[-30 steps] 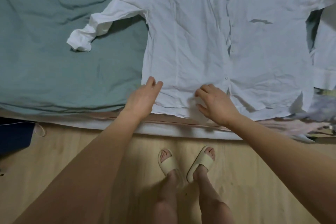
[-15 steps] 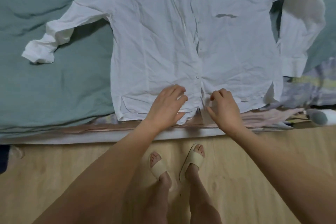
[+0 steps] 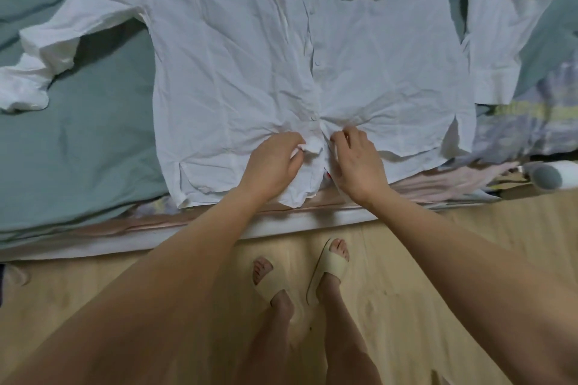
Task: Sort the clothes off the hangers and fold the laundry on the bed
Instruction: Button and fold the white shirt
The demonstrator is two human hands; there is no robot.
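A white button-up shirt [image 3: 237, 72] lies spread front-up on the bed, hem at the near edge. Its left sleeve stretches out crumpled to the left and its right sleeve folds down along the right side. My left hand [image 3: 272, 162] pinches the left front panel beside the button line near the hem. My right hand [image 3: 356, 162] pinches the right front panel just across the gap. The cloth bunches into creases between the two hands, below the lowest visible button.
A grey-green bed cover [image 3: 78, 141] lies under the shirt. Pale patterned laundry [image 3: 531, 122] is heaped at the right by the bed's edge. A white and grey object [image 3: 550, 180] lies at the right edge. My sandalled feet stand on the wooden floor [image 3: 438, 259].
My left hand has slid right along the hem from flat on the cloth to a pinch at the button line. Both hands have closed in on the front opening, bunching the cloth.
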